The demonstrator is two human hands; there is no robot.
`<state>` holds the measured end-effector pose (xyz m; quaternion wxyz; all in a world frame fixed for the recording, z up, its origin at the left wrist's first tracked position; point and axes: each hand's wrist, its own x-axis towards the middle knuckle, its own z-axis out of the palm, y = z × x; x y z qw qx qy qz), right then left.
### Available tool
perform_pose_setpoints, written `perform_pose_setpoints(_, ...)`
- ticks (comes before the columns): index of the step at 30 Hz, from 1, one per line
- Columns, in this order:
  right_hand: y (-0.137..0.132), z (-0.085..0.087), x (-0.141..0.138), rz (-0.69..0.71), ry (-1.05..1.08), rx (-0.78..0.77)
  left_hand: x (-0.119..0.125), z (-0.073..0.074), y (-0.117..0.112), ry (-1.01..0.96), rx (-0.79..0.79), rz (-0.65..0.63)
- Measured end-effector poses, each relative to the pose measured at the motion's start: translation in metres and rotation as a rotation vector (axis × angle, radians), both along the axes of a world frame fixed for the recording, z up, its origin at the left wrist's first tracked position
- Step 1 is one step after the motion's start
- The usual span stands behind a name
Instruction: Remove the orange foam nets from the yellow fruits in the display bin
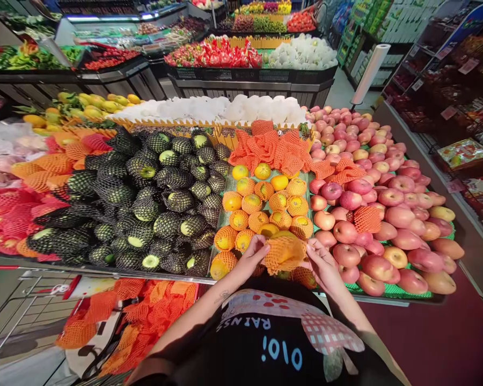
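While your left hand (254,256) and right hand (322,261) pinch opposite edges of the orange foam-mesh sleeve (285,254), it spans sideways between them, neither hand nearer, with round orange-yellow netted fruit (280,219) just beyond.

You are holding an orange net (285,256) between your left hand (253,257) and your right hand (322,262), pinching it from both sides above the near end of the oranges (258,221). Many oranges are wearing nets of their own, while a few at the far end are showing bare skin. Left of the oranges, melons (180,201) are lying in black nets; to their right, apples (400,217) are spreading out. Coral nets (271,147) are lying bunched just behind the oranges, and white bundles (247,109) are forming a row farther back. Near and left of the oranges, a cart (70,288) is standing, with loose nets (156,311) heaped about it.
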<state>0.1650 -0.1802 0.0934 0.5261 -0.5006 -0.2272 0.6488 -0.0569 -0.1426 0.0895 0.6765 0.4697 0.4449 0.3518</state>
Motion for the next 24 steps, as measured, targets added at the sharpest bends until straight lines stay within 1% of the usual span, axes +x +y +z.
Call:
perform_pose_setpoints(4, 0.001, 0.008, 0.004, 0.015, -0.04, -0.018, 0.001, -0.013, -0.006, -0.185, -0.183, -0.064)
perform_pose_setpoints(6, -0.001, 0.009, 0.002, 0.005, -0.024, -0.011, 0.002, -0.017, -0.007, -0.25, -0.249, -0.086)
perform_pose_setpoints(8, -0.003, 0.007, -0.002, 0.019, -0.005, 0.023, 0.003, -0.019, -0.006, -0.301, -0.289, -0.078)
perform_pose_setpoints(11, -0.007, 0.003, -0.007, 0.066, -0.006, 0.106, 0.005, -0.019, -0.004, -0.311, -0.273, -0.06)
perform_pose_setpoints(13, -0.007, 0.003, -0.011, 0.105, -0.057, 0.165, 0.006, -0.02, -0.004, -0.291, -0.256, -0.051)
perform_pose_setpoints(15, -0.006, 0.008, -0.014, 0.141, -0.146, 0.207, 0.006, -0.024, -0.004, -0.29, -0.251, -0.04)
perform_pose_setpoints(19, -0.002, 0.027, -0.02, 0.122, -0.35, 0.272, 0.007, -0.036, -0.002, -0.288, -0.193, -0.035)
perform_pose_setpoints(21, -0.003, 0.034, -0.021, 0.116, -0.441, 0.322, 0.01, -0.041, -0.001, -0.279, -0.174, -0.027)
perform_pose_setpoints(23, -0.008, 0.034, -0.02, 0.111, -0.45, 0.344, 0.013, -0.044, 0.0, -0.304, -0.216, 0.006)
perform_pose_setpoints(24, -0.011, 0.031, -0.02, 0.113, -0.409, 0.337, 0.014, -0.044, 0.0, -0.333, -0.259, 0.027)
